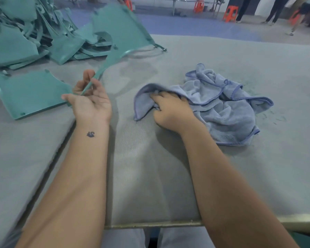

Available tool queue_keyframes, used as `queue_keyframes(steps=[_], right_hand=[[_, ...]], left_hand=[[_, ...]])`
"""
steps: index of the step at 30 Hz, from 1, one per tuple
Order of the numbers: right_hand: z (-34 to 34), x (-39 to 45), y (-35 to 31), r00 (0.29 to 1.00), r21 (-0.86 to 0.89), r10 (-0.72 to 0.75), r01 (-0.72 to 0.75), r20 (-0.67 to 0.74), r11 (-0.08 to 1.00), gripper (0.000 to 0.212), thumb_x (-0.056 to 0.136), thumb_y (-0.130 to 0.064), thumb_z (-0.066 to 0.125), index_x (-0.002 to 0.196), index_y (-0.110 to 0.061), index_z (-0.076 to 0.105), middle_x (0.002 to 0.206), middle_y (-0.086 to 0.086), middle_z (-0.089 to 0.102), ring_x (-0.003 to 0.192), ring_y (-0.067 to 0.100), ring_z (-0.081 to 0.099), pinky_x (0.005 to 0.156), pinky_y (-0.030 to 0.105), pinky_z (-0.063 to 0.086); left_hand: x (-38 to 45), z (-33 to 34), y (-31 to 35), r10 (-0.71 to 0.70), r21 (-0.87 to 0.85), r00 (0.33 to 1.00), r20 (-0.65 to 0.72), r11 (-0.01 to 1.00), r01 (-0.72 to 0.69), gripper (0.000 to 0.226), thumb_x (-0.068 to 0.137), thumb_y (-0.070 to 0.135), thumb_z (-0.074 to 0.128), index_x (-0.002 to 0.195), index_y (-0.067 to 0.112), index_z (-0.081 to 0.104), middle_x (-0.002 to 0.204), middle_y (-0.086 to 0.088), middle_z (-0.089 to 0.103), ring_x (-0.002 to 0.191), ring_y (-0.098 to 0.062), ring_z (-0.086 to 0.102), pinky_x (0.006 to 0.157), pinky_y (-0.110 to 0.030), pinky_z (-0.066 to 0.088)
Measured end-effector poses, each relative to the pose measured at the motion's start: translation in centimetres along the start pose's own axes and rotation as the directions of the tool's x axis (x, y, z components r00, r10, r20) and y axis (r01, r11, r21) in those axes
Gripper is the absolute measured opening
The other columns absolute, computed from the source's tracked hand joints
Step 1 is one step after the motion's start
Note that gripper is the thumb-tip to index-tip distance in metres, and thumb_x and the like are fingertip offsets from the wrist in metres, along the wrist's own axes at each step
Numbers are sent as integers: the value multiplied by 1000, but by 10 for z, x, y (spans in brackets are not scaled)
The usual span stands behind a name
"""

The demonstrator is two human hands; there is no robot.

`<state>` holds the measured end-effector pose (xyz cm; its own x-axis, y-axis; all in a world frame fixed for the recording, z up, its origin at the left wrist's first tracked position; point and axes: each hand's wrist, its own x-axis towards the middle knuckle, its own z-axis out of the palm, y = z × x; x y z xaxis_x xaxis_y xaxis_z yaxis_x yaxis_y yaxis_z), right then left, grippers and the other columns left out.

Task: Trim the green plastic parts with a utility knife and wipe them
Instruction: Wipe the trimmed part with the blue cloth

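My left hand (89, 97), palm up, grips the thin lower strip of a large green plastic part (120, 31) that stands tilted and blurred above the table. My right hand (170, 110) grips a fold of the crumpled blue cloth (224, 111) lying on the grey table cover. Another green part (29, 93) lies flat to the left of my left hand. No utility knife shows in view.
A heap of green plastic parts (25, 33) fills the far left of the table (150, 176). Green shavings (272, 115) lie right of the cloth. Beyond the table's far edge stand orange stools (230, 13) and people's legs (276, 9).
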<state>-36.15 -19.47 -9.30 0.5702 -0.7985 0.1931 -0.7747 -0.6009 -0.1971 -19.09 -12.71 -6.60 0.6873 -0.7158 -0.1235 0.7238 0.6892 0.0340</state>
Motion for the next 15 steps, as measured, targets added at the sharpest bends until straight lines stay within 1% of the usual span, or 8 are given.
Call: queue_keyframes(steps=[2,3,5,6,8,11,13,15], right_hand=[[-5,-2,-4,1000,269,-3,1,9,963,40,88,-14,46,124,-20,61,132,3,56,120,19,47,103,37,36],[-8,-3,-6,1000,492,28,-22,-5,870,33,87,-10,47,112,-13,67,118,7,63,104,14,53,93,27,42],[-17,-5,-10,985,875,167,-44,-42,483,19,86,-3,49,88,1,67,88,18,63,74,11,51,66,17,43],[-21,-5,-10,958,947,283,-45,-50,319,15,87,-6,52,86,0,66,79,14,61,67,10,51,60,15,43],[-25,-3,-3,902,994,431,-31,-17,103,18,90,-23,59,91,-6,65,73,1,59,59,9,48,54,20,41],[-27,-2,5,912,988,400,-33,92,-152,39,91,-47,58,104,-10,59,75,2,60,50,13,50,46,25,40],[-27,-3,5,920,985,368,-82,132,-149,50,88,-51,60,116,-10,58,88,7,62,50,16,54,44,26,41],[-26,-3,3,927,983,346,-98,148,-158,56,86,-48,65,124,-10,56,99,6,63,54,19,57,46,27,42]], left_hand=[[-1,-2,-2,-22,-72,999,-24,997,20,68,100,50,16,70,-2,50,89,-28,68,101,-30,65,45,-31,55],[-1,-3,-2,-40,-101,999,-34,994,36,68,100,49,17,69,-2,49,88,-29,66,101,-29,65,43,-31,55],[-2,-6,-2,-89,-121,995,-35,989,84,65,101,49,17,72,0,48,78,-26,64,82,-25,69,40,-29,53],[-2,-7,-3,-119,-109,992,-32,987,115,64,101,49,17,73,0,47,73,-25,64,66,-25,69,39,-27,53],[-2,-9,-7,-158,9,986,-51,987,159,61,101,52,16,74,6,47,65,-17,65,49,-22,65,36,-21,48],[1,-9,-13,-137,343,988,-68,927,152,59,100,57,12,68,18,43,52,3,55,42,-10,55,35,-14,30],[1,-11,-13,-182,423,983,-6,891,167,59,99,59,14,63,20,39,46,7,42,39,-6,44,34,-14,23],[1,-12,-9,-253,403,965,75,892,203,61,98,62,21,58,20,39,43,7,33,36,-6,34,33,-15,18]])
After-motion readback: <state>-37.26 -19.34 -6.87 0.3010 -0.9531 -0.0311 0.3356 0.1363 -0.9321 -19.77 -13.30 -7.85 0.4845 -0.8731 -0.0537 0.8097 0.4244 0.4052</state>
